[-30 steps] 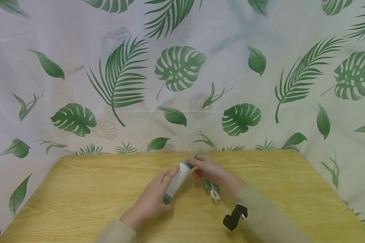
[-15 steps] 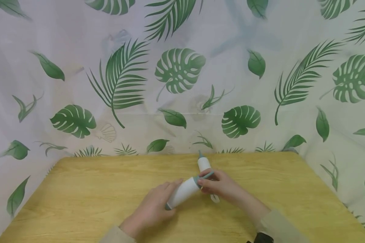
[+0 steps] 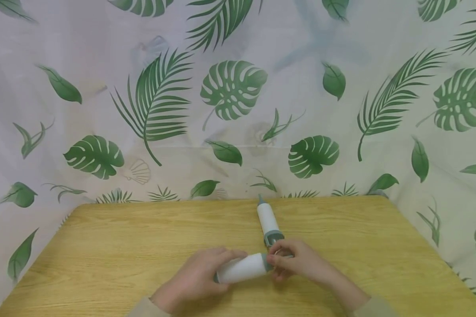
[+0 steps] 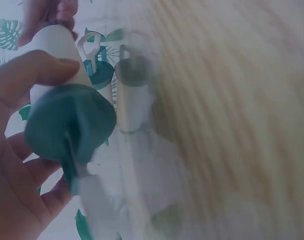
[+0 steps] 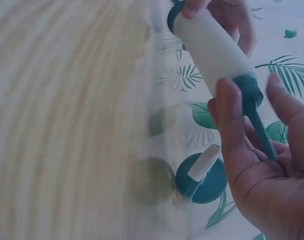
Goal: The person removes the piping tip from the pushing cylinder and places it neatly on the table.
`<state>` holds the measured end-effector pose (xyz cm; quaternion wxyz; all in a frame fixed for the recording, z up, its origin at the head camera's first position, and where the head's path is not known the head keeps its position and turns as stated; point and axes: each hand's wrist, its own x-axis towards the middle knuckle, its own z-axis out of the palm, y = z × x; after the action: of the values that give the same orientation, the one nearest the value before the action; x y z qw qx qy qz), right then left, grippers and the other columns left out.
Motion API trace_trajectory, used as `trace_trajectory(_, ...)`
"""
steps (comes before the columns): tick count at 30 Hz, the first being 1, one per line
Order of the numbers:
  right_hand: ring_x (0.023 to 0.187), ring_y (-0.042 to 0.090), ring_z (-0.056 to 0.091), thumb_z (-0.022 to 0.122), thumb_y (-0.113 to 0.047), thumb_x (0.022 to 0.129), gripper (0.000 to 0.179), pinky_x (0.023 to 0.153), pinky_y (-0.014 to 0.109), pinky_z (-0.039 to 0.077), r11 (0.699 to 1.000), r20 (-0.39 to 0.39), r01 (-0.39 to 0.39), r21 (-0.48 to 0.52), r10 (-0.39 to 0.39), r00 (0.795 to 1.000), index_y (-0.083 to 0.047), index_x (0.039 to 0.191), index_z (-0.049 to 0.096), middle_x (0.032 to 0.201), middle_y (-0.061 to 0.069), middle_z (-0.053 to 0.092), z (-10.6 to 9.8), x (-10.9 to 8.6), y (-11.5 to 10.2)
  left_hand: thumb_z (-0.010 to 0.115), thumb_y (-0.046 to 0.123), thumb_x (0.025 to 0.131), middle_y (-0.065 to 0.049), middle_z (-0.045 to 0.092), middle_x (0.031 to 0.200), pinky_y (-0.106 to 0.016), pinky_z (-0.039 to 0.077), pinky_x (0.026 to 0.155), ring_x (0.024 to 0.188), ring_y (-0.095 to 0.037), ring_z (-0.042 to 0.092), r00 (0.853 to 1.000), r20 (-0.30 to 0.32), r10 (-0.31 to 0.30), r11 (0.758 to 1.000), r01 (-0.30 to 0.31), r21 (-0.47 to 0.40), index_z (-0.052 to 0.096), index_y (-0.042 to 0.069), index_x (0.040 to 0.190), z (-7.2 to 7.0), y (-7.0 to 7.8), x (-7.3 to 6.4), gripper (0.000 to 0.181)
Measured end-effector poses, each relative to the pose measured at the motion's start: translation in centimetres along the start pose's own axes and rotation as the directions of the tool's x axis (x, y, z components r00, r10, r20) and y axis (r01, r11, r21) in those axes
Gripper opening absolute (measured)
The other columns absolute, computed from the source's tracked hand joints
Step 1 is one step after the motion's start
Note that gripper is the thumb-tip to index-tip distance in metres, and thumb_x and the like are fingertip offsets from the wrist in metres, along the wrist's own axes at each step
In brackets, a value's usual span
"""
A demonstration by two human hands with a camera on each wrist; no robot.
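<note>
Low over the wooden table, my left hand (image 3: 200,275) holds the barrel of a large white-and-teal syringe (image 3: 243,268). In the left wrist view the thumb lies over its white barrel (image 4: 54,42), above a wide teal flange (image 4: 69,120) with a white plunger handle (image 4: 99,205). My right hand (image 3: 301,262) grips the other end, its fingers curled about the teal tapered nozzle (image 5: 259,130), partly hidden in the head view. Just beyond that hand lies a second, similar syringe (image 3: 267,220), nozzle toward the wall, its handle end hidden by the right hand.
The wood-grain table (image 3: 123,237) runs back to a white wall sheet (image 3: 258,171) printed with green leaves. In the right wrist view, the second syringe's teal end (image 5: 201,177) shows below the hands, with its reflection in the glossy tabletop.
The held syringe has swung from steeply tilted toward the wall to nearly level, nozzle to the right. Both hands came nearer the person, the right also moving rightward. The second syringe is more exposed.
</note>
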<state>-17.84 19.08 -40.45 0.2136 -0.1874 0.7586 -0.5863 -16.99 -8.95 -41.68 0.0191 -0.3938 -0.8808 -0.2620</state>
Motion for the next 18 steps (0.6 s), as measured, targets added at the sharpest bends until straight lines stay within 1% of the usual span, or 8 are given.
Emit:
trace_trajectory(3,0.075,0.031,0.068,0.065,-0.022,0.092,0.032,0.066,0.041,0.058,1.000,0.004,-0.002,0.002,0.002,1.000,0.006,0.106,0.058,0.089,0.017,0.067,0.2,-0.4,0.3,0.078,0.019,0.075,0.010,0.061,0.118,-0.030,0.049,0.082,0.099,-0.007,0.057,0.999,0.027,-0.023,0.998,0.025,-0.066,0.052,0.032,0.133,-0.1,0.1,0.0,0.065)
trace_trajectory(6,0.078,0.030,0.067,0.064,-0.024,0.093,0.036,0.068,0.039,0.057,1.000,-0.003,-0.010,0.005,0.010,1.000,0.007,0.110,0.059,0.093,0.014,0.067,0.3,-0.6,0.6,0.077,0.019,0.076,0.012,0.060,0.121,-0.031,0.049,0.084,0.102,-0.007,0.056,0.997,0.050,-0.056,0.986,0.063,-0.152,0.055,0.032,0.131,-0.2,0.1,0.0,0.061)
trace_trajectory(8,0.079,0.029,0.067,0.063,-0.024,0.093,0.035,0.070,0.037,0.057,1.000,-0.018,-0.006,-0.009,0.006,1.000,0.005,0.112,0.060,0.095,0.013,0.067,0.4,-0.6,0.9,0.078,0.020,0.077,0.013,0.060,0.122,-0.031,0.048,0.084,0.102,-0.007,0.056,0.995,0.061,-0.073,0.971,0.085,-0.223,0.057,0.032,0.130,-0.2,0.0,0.0,0.059)
trace_trajectory(11,0.079,0.027,0.067,0.060,-0.022,0.095,0.032,0.072,0.034,0.057,0.998,-0.032,0.050,-0.050,-0.051,0.998,0.003,0.114,0.062,0.097,0.012,0.067,0.5,-0.7,1.3,0.079,0.021,0.076,0.013,0.061,0.119,-0.029,0.047,0.081,0.097,-0.008,0.057,0.994,0.058,-0.092,0.946,0.106,-0.307,0.060,0.032,0.127,-0.4,0.0,-0.1,0.056)
trace_trajectory(13,0.078,0.025,0.067,0.059,-0.020,0.096,0.029,0.073,0.032,0.056,0.993,-0.042,0.094,-0.071,-0.097,0.994,0.002,0.114,0.063,0.096,0.013,0.067,0.6,-0.7,1.5,0.080,0.021,0.075,0.013,0.062,0.115,-0.027,0.047,0.078,0.092,-0.008,0.057,0.994,0.050,-0.101,0.932,0.113,-0.344,0.062,0.032,0.125,-0.7,0.0,0.0,0.055)
trace_trajectory(15,0.077,0.025,0.067,0.058,-0.018,0.096,0.029,0.073,0.033,0.056,0.988,-0.044,0.131,-0.079,-0.135,0.990,0.003,0.114,0.062,0.097,0.015,0.066,0.7,-0.8,1.6,0.081,0.021,0.073,0.013,0.063,0.112,-0.026,0.048,0.075,0.089,-0.008,0.058,0.993,0.045,-0.107,0.926,0.116,-0.359,0.063,0.032,0.124,-1.0,0.0,0.0,0.054)
trace_trajectory(18,0.079,0.026,0.067,0.060,-0.018,0.095,0.029,0.073,0.035,0.057,0.988,-0.055,0.143,-0.060,-0.146,0.988,0.004,0.115,0.062,0.100,0.017,0.065,0.8,-0.7,1.7,0.081,0.020,0.072,0.013,0.064,0.110,-0.026,0.048,0.074,0.087,-0.008,0.058,0.993,0.050,-0.107,0.921,0.118,-0.371,0.064,0.031,0.122,-1.4,0.0,0.1,0.054)
